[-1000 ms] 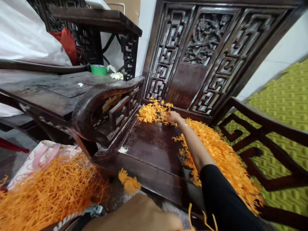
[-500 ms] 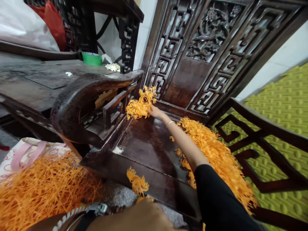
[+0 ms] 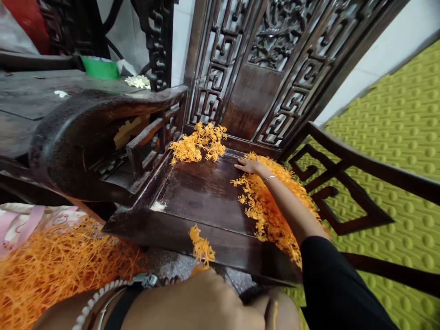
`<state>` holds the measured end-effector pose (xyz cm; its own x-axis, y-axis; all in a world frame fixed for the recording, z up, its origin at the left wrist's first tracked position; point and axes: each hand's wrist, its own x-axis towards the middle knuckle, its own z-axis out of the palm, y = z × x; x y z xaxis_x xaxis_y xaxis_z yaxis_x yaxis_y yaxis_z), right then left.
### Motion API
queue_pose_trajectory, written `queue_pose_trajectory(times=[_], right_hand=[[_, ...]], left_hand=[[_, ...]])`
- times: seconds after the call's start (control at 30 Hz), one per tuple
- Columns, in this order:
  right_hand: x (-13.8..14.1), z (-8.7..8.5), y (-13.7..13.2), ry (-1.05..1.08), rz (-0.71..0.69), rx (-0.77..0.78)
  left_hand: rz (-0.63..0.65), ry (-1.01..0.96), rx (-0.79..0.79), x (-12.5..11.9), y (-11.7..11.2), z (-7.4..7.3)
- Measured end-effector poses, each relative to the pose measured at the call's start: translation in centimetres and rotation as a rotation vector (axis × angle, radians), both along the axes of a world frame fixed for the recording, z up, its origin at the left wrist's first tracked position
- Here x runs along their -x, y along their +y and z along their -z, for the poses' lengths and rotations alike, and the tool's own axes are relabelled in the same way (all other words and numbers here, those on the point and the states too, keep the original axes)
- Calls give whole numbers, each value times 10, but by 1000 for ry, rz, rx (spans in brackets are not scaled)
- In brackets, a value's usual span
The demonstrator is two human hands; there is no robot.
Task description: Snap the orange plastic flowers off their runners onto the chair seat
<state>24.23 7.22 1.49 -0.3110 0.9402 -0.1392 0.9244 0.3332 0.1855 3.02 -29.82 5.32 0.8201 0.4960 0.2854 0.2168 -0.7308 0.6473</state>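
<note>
My right hand (image 3: 249, 165) lies flat with its fingers stretched out on the dark wooden chair seat (image 3: 202, 195). It rests at the left edge of a big pile of orange strands (image 3: 271, 206) on the seat's right side. A smaller orange clump (image 3: 199, 144) lies apart at the seat's back left corner. My left hand (image 3: 206, 298) is low and close to the camera, seen from the back with its fingers curled. A small bunch of orange strands (image 3: 201, 247) sticks up from it in front of the seat's front edge.
The carved chair back (image 3: 261, 73) and armrests (image 3: 103, 119) enclose the seat. A heap of long orange strands (image 3: 58, 270) sits on a pink-handled bag (image 3: 20, 220) at lower left. A green roll (image 3: 100, 67) rests on the dark side table (image 3: 30, 94). A green studded mat (image 3: 405, 151) lies to the right.
My right hand carried a clump of strands to the seat's back left corner, let it go, and came back to the big pile. The view shifted to the right.
</note>
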Motion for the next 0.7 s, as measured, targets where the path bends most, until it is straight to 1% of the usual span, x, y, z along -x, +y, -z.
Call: queue_pose_trajectory(times=[0.07,0.13,0.17,0.23,0.27,0.3,0.33,0.4,0.47,0.53,0.63,0.7], right_hand=[[-9,-5,-10,-32,29,5],[-8,-13,-25,-28,9,-8],[-4,-17,-34,-16,-28,-19],[6,-21,-57,13,-146,-23],[11,-20,-70,20,-217,-6],[15,-19,-84,18,-284,24],[16,-16,-97,8,-338,61],[10,-10,-122,-21,-389,119],[-5,-8,-143,-46,-366,126],[-23,-9,-161,-51,-317,98],[-37,-14,-184,-12,-290,32],[-33,-14,-197,37,-299,-26]], left_hand=[[25,10,-36,-1,-4,-4],[39,33,-94,1,-8,-8],[48,52,-137,1,-10,-10],[63,76,-208,1,-14,-15],[68,79,-197,1,-15,-17],[61,71,-145,0,-15,-19],[38,49,-55,-2,-15,-22],[-65,-25,169,-6,-16,-27],[-188,-122,343,-11,-16,-32],[-265,-221,455,-18,-18,-36],[-267,-314,576,-30,-25,-40],[-245,-339,631,-38,-30,-41]])
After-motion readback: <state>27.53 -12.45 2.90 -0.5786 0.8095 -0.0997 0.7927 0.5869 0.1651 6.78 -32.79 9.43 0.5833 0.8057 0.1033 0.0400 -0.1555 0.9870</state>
